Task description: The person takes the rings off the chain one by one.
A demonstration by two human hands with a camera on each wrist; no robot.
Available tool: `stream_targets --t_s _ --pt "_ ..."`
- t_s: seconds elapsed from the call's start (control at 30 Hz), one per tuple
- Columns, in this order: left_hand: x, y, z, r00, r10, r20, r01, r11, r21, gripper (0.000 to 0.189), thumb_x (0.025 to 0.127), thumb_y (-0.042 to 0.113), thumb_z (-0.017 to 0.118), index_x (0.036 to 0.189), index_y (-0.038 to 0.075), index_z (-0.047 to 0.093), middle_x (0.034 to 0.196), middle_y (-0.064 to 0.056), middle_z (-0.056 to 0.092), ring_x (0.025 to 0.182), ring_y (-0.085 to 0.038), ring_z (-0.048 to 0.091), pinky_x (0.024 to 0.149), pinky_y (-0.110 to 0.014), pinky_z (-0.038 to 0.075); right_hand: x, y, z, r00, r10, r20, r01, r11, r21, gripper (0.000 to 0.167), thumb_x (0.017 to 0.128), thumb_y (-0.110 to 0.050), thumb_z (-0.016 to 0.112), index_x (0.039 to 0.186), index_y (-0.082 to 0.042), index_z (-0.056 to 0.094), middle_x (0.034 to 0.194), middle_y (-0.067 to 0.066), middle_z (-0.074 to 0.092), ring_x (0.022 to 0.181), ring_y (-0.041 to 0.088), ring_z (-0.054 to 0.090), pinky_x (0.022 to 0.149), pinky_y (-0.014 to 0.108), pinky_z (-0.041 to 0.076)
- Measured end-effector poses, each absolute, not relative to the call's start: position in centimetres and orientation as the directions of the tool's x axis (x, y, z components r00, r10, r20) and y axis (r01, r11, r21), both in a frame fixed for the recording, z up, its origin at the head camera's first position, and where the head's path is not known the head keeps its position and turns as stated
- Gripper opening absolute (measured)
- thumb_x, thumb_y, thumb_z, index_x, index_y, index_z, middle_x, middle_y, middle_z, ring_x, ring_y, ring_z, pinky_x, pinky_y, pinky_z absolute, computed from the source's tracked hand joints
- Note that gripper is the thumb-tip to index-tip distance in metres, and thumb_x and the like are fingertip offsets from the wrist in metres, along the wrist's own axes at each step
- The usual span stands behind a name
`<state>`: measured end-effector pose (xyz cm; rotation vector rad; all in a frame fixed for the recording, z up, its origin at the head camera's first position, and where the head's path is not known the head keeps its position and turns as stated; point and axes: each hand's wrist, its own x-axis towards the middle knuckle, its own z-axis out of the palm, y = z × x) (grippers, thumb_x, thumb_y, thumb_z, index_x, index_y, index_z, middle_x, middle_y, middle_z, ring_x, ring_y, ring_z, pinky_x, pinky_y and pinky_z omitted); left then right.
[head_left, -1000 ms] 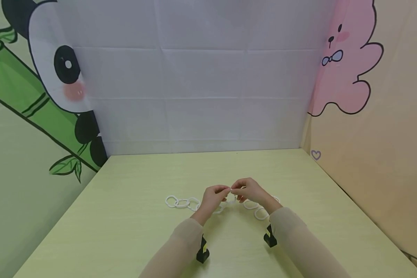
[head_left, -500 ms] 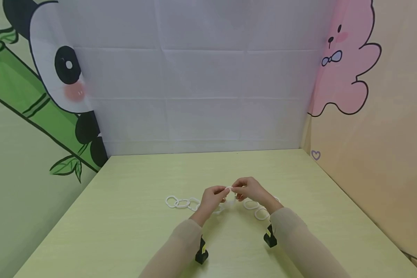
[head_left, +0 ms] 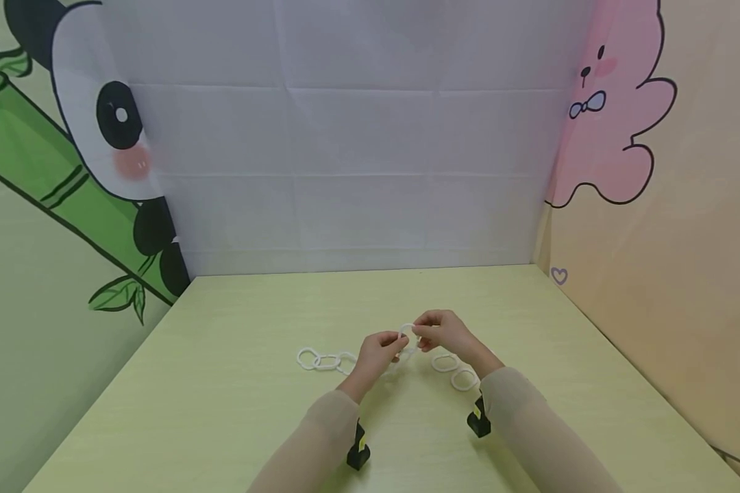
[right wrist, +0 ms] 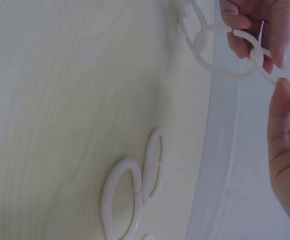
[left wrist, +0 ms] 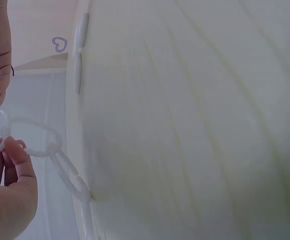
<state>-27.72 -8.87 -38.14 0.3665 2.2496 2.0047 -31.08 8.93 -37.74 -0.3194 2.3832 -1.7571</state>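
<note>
Both hands meet above the middle of the table, holding a white plastic chain link (head_left: 408, 325) upright between them. My left hand (head_left: 377, 356) pinches its near side between thumb and fingers. With thumb and forefinger, my right hand (head_left: 447, 334) grips the ring higher on its right. From the held ring, joined white links (left wrist: 62, 175) hang down to the table in the left wrist view. The rest of the chain (head_left: 328, 368) lies to the left, partly hidden behind the left hand. Where the ring's gap sits is not clear.
Loose white links (head_left: 445, 372) lie on the table near the right wrist; another white link (head_left: 464, 390) is just in front. More loose links (right wrist: 107, 200) show in the right wrist view. A white cloth wall (head_left: 358, 205) stands behind the table.
The held ring has risen and tipped upright, so more of it shows. My right hand has moved slightly up. The chain on the left has slid a little to the right.
</note>
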Motion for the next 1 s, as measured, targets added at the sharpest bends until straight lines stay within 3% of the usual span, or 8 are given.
stream_targets --t_s 0.17,0.37,0.53,0.67,0.83,1.0 --pt "-27.6 -9.1 -38.1 -0.965 0.254 0.063 0.096 0.117 0.989 0.027 0.093 0.012 0.056 0.106 -0.01 0.062 0.096 -0.02 0.062 0.093 -0.042 0.052 0.068 -0.027 0.049 -31.1 8.8 -37.6 -0.974 -0.228 -0.002 -0.059 0.258 -0.964 0.022 0.09 -0.01 0.061 0.1 0.009 0.059 0.082 0.023 0.06 0.064 0.017 0.06 0.064 0.033 0.055" --pt "-28.6 -9.2 -39.3 -0.963 0.26 0.065 0.097 0.113 0.989 0.025 0.091 0.014 0.059 0.103 -0.008 0.064 0.093 -0.016 0.064 0.092 -0.041 0.054 0.066 -0.03 0.049 -31.1 8.7 -37.4 -0.977 -0.214 -0.006 -0.042 0.219 -0.975 0.019 0.09 -0.008 0.059 0.099 0.009 0.058 0.077 0.012 0.061 0.064 0.017 0.06 0.063 0.032 0.055" --pt "-30.1 -9.1 -41.5 -0.965 0.255 0.064 0.098 0.126 0.987 0.025 0.089 0.018 0.063 0.102 -0.003 0.066 0.093 -0.006 0.065 0.084 -0.029 0.057 0.065 -0.029 0.049 -31.2 8.8 -37.4 -0.979 -0.206 -0.009 -0.03 0.186 -0.982 0.021 0.09 -0.008 0.059 0.101 0.01 0.057 0.086 0.021 0.06 0.065 0.016 0.06 0.064 0.031 0.055" --pt "-30.4 -9.0 -42.1 -0.968 0.243 0.067 0.106 0.15 0.983 0.026 0.088 0.02 0.065 0.103 -0.001 0.066 0.091 -0.004 0.065 0.078 -0.015 0.055 0.063 -0.027 0.048 -31.2 8.8 -37.5 -0.977 -0.215 0.002 -0.037 0.158 -0.987 0.023 0.09 -0.007 0.059 0.102 0.013 0.055 0.083 0.018 0.061 0.066 0.016 0.061 0.065 0.031 0.055" --pt "-30.6 -8.9 -42.4 -0.971 0.233 0.059 0.099 0.164 0.981 0.029 0.088 0.021 0.065 0.105 -0.001 0.066 0.092 -0.004 0.065 0.076 -0.012 0.054 0.063 -0.026 0.048 -31.2 8.8 -37.3 -0.972 -0.235 -0.001 -0.03 0.127 -0.991 0.025 0.091 -0.004 0.057 0.104 0.017 0.052 0.076 0.006 0.061 0.067 0.017 0.061 0.067 0.033 0.055" --pt "-30.7 -9.0 -42.5 -0.972 0.23 0.049 0.089 0.167 0.982 0.032 0.087 0.023 0.065 0.107 -0.002 0.065 0.092 -0.005 0.065 0.077 -0.012 0.055 0.064 -0.026 0.048 -30.3 8.6 -36.0 -0.973 -0.231 -0.005 -0.023 0.117 -0.993 0.02 0.091 -0.001 0.055 0.101 0.016 0.052 0.076 0.006 0.06 0.068 0.018 0.062 0.069 0.035 0.055"
